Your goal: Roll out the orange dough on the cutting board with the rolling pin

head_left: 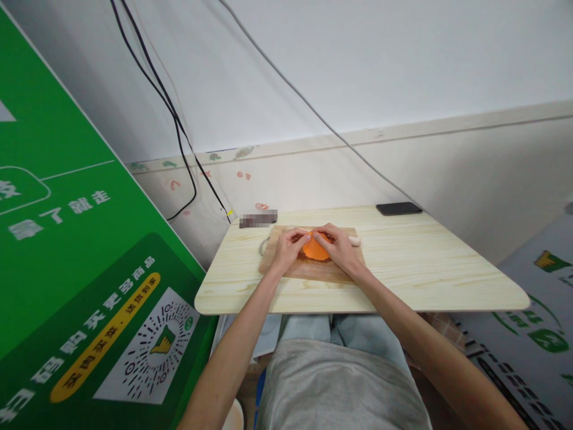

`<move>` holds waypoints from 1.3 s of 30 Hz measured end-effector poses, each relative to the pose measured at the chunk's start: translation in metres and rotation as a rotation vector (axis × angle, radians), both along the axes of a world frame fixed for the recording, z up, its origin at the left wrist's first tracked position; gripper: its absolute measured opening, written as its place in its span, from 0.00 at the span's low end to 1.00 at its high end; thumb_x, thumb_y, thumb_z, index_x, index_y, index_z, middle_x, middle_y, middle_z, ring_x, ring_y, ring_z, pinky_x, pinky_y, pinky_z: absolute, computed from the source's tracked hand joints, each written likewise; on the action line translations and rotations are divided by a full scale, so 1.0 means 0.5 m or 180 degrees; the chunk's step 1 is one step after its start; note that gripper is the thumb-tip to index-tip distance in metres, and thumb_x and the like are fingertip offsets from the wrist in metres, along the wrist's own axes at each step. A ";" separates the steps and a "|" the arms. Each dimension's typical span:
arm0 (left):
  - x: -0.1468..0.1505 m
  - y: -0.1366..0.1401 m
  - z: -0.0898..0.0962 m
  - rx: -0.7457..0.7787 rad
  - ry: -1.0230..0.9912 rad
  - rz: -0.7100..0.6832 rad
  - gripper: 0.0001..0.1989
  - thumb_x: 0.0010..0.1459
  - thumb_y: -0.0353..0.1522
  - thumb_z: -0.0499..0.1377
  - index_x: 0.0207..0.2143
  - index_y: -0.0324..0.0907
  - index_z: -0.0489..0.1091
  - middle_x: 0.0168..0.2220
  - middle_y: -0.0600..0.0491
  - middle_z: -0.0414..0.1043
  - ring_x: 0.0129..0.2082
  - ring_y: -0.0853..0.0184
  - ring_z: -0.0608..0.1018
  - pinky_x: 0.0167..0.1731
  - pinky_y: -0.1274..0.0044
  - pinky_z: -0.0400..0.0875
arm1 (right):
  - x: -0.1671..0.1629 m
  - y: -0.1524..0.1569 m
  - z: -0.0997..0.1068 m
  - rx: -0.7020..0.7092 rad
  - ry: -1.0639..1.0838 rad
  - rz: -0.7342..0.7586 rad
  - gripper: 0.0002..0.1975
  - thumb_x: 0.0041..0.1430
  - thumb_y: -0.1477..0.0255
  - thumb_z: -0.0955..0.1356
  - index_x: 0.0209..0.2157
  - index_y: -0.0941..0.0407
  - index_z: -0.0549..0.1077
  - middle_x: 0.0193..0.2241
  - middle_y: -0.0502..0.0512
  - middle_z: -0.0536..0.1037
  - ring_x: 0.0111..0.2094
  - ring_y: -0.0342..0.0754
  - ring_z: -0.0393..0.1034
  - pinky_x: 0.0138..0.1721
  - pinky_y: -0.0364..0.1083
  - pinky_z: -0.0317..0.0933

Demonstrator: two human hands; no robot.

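A thin orange sheet (317, 249) that looks like rolled-out dough or clay is held up over a wooden board (308, 273), with its far edge pinched between my fingers. My left hand (291, 246) has its thumb and fingers closed on the left part of that edge. Close beside it, my right hand (339, 245) pinches the same edge on the right. Behind the hands lies a pale wooden rod (355, 241), like a rolling pin, with only its right end plainly showing. A metal handle (264, 246) sticks out at the board's left side.
The board rests on a light wood-grain table (425, 263) against the wall. A black phone (399, 208) lies at the back right, a blurred dark object (258, 219) at the back left. Cables (179, 119) hang along the wall. A green banner (89, 239) stands at the left.
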State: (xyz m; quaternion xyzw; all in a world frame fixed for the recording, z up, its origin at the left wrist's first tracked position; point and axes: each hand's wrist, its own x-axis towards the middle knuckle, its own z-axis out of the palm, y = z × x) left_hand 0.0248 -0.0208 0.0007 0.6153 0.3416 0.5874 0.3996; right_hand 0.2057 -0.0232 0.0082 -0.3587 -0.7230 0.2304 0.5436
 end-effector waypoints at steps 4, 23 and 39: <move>-0.001 0.000 0.003 0.0167 0.0200 -0.0055 0.11 0.59 0.40 0.68 0.34 0.42 0.82 0.35 0.50 0.82 0.37 0.63 0.79 0.43 0.72 0.74 | 0.001 -0.003 0.002 0.0066 -0.0057 -0.0047 0.15 0.68 0.56 0.70 0.40 0.51 0.84 0.36 0.56 0.81 0.38 0.53 0.74 0.45 0.53 0.69; 0.000 0.005 0.002 0.0042 0.0099 0.0002 0.17 0.60 0.46 0.67 0.34 0.41 0.82 0.36 0.49 0.82 0.39 0.62 0.79 0.42 0.72 0.73 | -0.005 -0.008 0.005 0.0145 -0.0057 0.0001 0.16 0.70 0.55 0.69 0.44 0.50 0.84 0.40 0.57 0.83 0.41 0.53 0.76 0.47 0.53 0.69; -0.003 0.010 -0.006 -0.0184 -0.0148 -0.0073 0.19 0.53 0.47 0.72 0.32 0.40 0.81 0.32 0.51 0.79 0.32 0.66 0.76 0.36 0.75 0.71 | -0.005 -0.007 0.003 0.0135 -0.0104 0.0024 0.16 0.70 0.55 0.69 0.42 0.51 0.84 0.39 0.57 0.83 0.40 0.53 0.76 0.47 0.54 0.69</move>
